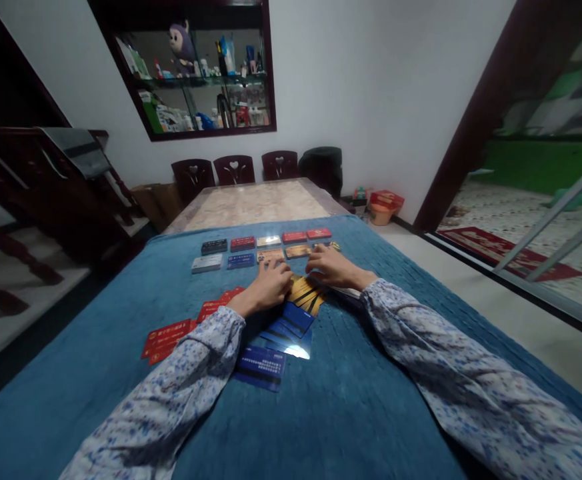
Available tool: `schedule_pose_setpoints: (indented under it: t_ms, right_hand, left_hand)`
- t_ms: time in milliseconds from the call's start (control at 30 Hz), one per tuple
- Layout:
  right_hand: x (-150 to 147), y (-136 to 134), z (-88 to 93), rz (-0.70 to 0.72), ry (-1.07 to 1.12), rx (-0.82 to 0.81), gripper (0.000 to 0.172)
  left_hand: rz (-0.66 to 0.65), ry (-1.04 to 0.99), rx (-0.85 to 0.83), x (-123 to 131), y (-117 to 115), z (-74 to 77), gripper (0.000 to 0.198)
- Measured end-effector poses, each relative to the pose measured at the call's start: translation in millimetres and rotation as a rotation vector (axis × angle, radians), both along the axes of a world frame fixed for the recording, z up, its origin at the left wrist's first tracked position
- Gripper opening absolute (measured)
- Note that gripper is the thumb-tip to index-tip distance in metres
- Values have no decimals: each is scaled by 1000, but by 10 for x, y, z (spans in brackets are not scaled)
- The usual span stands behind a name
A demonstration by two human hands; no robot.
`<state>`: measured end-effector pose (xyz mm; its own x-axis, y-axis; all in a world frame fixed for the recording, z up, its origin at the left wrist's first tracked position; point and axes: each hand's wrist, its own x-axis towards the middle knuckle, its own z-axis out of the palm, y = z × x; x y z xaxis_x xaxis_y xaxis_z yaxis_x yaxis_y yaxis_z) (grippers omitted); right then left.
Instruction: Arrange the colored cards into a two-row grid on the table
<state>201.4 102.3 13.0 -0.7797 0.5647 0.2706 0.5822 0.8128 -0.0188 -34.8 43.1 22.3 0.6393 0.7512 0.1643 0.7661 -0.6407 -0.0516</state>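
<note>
A blue cloth (341,420) covers the near part of the counter (255,203), leaving its marbled far end bare. Three dark wooden chairs (234,170) with cut-out backs line the far edge. Near the far right corner stands a dark, rounded shape (322,170), perhaps a draped chair; the light is too dim to be sure. Beyond that corner, an orange bucket (381,214) sits on the floor, and a red mat (511,252) lies past the doorway. Off the far left corner is a cardboard box (157,203). A purple plush toy (183,48) sits in the wall cabinet (213,135).
</note>
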Motion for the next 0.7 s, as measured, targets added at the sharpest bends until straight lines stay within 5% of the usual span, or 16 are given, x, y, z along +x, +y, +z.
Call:
schedule_pose_setpoints:
  t_ms: [400, 700]
  right_hand:
    - [68, -214, -154, 161, 60, -46, 23]
    - [138, -306, -210, 137, 62, -55, 30]
  left_hand:
    - [-17, 50, 37, 100, -347, -87, 22]
    - [3, 79, 53, 130, -408, -93, 30]
